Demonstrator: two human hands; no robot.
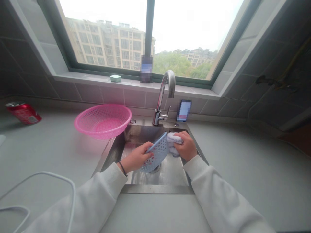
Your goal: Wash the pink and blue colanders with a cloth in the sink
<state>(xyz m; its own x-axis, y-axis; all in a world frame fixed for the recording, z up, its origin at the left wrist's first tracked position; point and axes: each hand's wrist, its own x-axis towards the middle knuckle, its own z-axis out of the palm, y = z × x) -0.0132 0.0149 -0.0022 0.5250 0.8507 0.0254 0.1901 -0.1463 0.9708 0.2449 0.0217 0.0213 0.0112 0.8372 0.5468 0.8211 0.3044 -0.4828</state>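
Observation:
Over the steel sink [155, 189], a light blue basket [159, 154] with a lattice of holes hangs tilted on its side. My left hand [139, 158] is closed on its rim, thumb on one face. My right hand [186, 147] grips a bunched white cloth [174, 142], which presses against the basket's right side. The fingers behind the basket and inside the cloth are partly hidden. Below the basket the drain shows in part.
A chrome faucet [160, 103] rises behind the sink. To its left, a pink colander [103, 123] overlaps the sink's corner. A red can [23, 113] lies far left. Blurred phones stand beside the faucet [184, 110] and on the sill. A white cable [58, 175] loops at lower left.

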